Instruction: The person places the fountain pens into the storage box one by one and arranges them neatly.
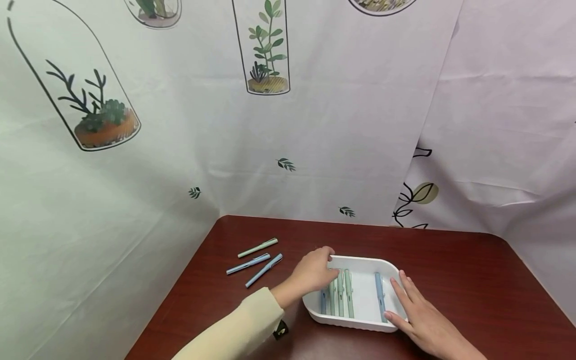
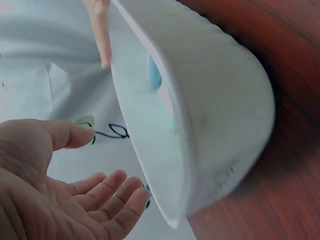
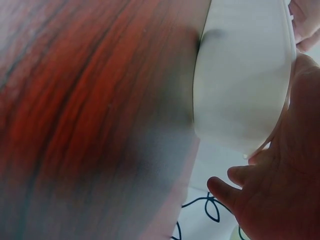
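A white tray (image 1: pixel 335 321) stands on the table with several capped pens in it. On its left side lie a blue pen (image 1: pixel 323 302) and a row of green pens (image 1: pixel 348 295); another blue pen (image 1: pixel 380 295) lies apart at the right. My left hand (image 1: pixel 313 271) hovers over the tray's left end, fingers loosely bent. In the left wrist view, a gap shows between that hand (image 2: pixel 75 190) and the rim. My right hand (image 1: pixel 423 317) rests at the tray's right rim with fingers spread and fairly straight.
Left of the tray, a green pen (image 1: pixel 258 248) and two blue pens (image 1: pixel 248 264) (image 1: pixel 264 270) lie loose on the dark red table (image 1: pixel 459 270). A small dark tag (image 1: pixel 281 330) shows beneath the left sleeve. Printed white cloth (image 1: pixel 342 150) hangs behind the table.
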Motion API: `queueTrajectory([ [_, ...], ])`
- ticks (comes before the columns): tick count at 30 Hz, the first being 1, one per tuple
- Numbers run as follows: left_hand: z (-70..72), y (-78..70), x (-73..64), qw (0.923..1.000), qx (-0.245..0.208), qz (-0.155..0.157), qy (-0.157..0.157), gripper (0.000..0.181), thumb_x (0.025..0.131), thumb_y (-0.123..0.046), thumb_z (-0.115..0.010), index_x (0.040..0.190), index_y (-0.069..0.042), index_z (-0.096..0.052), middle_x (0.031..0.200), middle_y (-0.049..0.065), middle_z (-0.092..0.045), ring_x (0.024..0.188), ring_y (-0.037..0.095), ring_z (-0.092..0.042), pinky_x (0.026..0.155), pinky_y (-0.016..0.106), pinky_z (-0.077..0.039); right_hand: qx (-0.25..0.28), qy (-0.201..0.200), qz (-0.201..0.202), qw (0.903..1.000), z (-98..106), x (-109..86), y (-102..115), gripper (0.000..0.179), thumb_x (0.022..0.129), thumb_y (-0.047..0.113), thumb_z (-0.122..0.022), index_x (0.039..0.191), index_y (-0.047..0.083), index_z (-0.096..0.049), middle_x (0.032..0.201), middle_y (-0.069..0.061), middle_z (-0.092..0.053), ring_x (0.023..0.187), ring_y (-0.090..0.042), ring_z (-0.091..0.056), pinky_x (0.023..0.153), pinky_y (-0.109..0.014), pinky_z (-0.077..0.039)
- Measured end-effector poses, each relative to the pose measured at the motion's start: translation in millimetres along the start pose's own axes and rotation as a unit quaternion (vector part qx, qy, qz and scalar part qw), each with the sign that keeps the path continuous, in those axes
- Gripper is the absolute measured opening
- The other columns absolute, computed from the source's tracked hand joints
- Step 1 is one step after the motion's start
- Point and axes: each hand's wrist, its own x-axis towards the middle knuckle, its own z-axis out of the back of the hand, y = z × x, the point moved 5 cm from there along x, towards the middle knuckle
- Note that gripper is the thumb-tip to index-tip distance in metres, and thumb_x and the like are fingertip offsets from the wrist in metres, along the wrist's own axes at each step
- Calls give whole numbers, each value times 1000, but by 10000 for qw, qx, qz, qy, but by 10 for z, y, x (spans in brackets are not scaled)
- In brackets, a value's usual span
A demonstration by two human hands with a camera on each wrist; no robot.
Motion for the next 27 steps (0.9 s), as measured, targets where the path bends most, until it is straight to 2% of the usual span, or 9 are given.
queueTrajectory([
  [3, 66, 89, -26, 9999, 52, -2, -92, 42, 92, -27, -73, 129, -8, -63, 117, 5, -69, 101, 20, -67, 80, 37, -56, -13, -111, 49, 9999, -3, -7, -3, 81, 94, 52, -67, 155, 6, -39, 167, -16, -22, 146, -32, -33, 118, -19, -23],
  [4, 84, 120, -31, 9999, 78, 3, -118, 42, 93, -27, -73, 129, -8, -63, 118, 5, -69, 102, 20, -67, 80, 37, -56, -86, -159, 87, 9998, 1, -8, 0, 81, 94, 51, -67, 155, 6, -40, 166, -16, -23, 145, -32, -34, 117, -25, -30],
  [8, 143, 260, -43, 9995, 207, 48, -235, 44, 92, -27, -73, 129, -7, -63, 121, 7, -68, 107, 23, -66, 85, 40, -56, -79, -209, 119, 9997, 0, -10, -4, 81, 94, 51, -67, 155, 6, -40, 166, -16, -24, 145, -28, -33, 112, -6, -11],
  [10, 163, 341, -38, 9991, 283, 92, -297, 44, 92, -27, -73, 129, -6, -63, 122, 9, -67, 109, 25, -65, 87, 42, -55, -186, -268, 160, 9993, 6, -14, -3, 81, 94, 52, -67, 155, 7, -40, 166, -15, -25, 145, -27, -34, 112, -13, -22],
  [14, 180, 511, -27, 9987, 316, 220, -336, 45, 92, -27, -73, 129, -3, -62, 124, 13, -66, 113, 30, -63, 91, 47, -54, -167, -255, 115, 9995, -1, -26, -12, 80, 94, 53, -65, 156, 9, -39, 168, -11, -21, 149, -18, -27, 112, -11, -21],
  [17, 180, 638, -27, 9984, 341, 320, -327, 47, 92, -28, -73, 130, -2, -62, 124, 16, -65, 116, 33, -61, 94, 50, -52, -22, -276, 151, 9995, -10, -31, -11, 81, 94, 51, -66, 156, 7, -39, 168, -12, -20, 150, -16, -23, 107, 0, -3],
  [19, 178, 719, -32, 9980, 375, 368, -338, 48, 92, -27, -73, 130, -1, -61, 123, 17, -65, 116, 34, -61, 94, 51, -52, -5, -275, 151, 9995, -13, -30, -8, 81, 94, 51, -67, 156, 7, -39, 168, -13, -20, 150, -17, -23, 106, 0, -2],
  [22, 167, 843, -47, 9971, 491, 455, -350, 47, 91, -27, -73, 129, -1, -61, 119, 16, -64, 114, 35, -59, 91, 52, -52, -1, -176, 81, 9998, -17, -23, -4, 81, 94, 52, -67, 155, 6, -39, 166, -15, -23, 148, -24, -29, 117, -17, -24],
  [27, 162, 1031, -68, 9956, 587, 608, -397, 47, 90, -26, -74, 127, 0, -62, 114, 15, -63, 110, 36, -59, 90, 53, -52, -6, 39, -50, 10000, -15, -5, -9, 82, 95, 55, -64, 156, 6, -38, 165, -18, -24, 142, -36, -36, 101, -55, -47],
])
